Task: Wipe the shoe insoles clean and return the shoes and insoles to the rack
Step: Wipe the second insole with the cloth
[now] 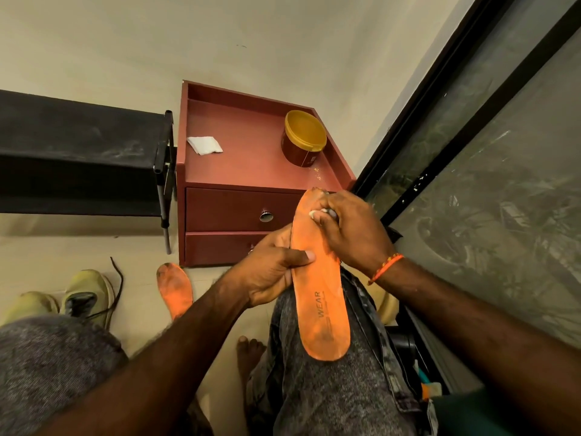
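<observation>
An orange insole (320,297) printed "WEAR" rests lengthwise on my right knee, toe end pointing away. My left hand (273,272) grips its left edge near the middle, thumb on top. My right hand (349,231) presses a small white wipe (314,214) against the toe end. A second orange insole (174,289), dirty and dark at the toe, lies on the floor. Two yellow-green shoes (88,294) (28,305) stand on the floor at the lower left. The black shoe rack (78,152) is at the left.
A reddish-brown drawer cabinet (248,196) stands ahead; on top are a folded white tissue (205,145) and a yellow-lidded tub (303,138). A dark-framed glass door (471,152) runs along the right. My bare foot (248,350) is on the tiled floor.
</observation>
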